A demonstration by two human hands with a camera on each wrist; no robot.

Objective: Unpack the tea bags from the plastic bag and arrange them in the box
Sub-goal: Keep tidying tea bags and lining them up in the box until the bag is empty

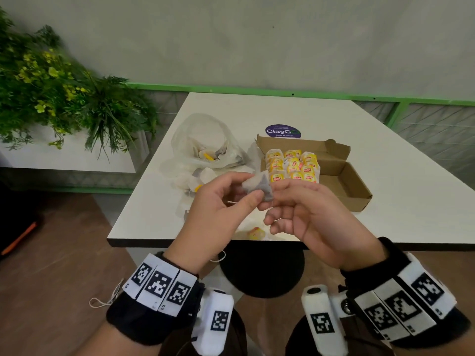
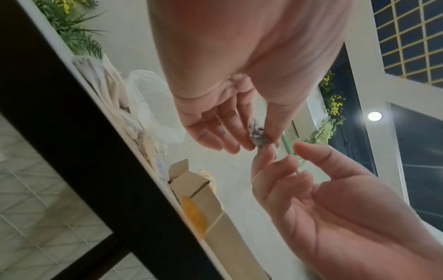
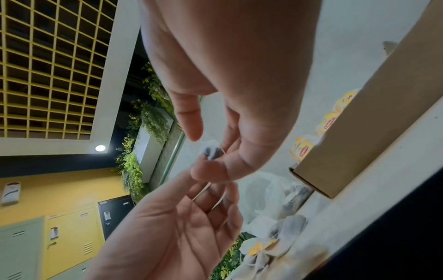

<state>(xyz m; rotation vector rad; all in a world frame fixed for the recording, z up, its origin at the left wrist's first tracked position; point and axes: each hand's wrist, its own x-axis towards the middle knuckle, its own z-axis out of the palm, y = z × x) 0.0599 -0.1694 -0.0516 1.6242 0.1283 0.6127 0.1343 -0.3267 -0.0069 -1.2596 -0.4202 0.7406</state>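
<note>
Both hands, left hand (image 1: 218,209) and right hand (image 1: 311,217), pinch one tea bag (image 1: 258,187) mid-frame; boxed tags (image 1: 293,165) read "Lipton", sticker (image 1: 282,131) "ClayGo".

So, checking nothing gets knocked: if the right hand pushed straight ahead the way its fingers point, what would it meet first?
Probably the left hand, just past the tea bag both hands pinch. The right hand points left and slightly forward; depth is unclear.

One cardboard box (image 1: 341,181), one plastic bag (image 1: 203,140), two hands (tea bags uncountable).
</note>
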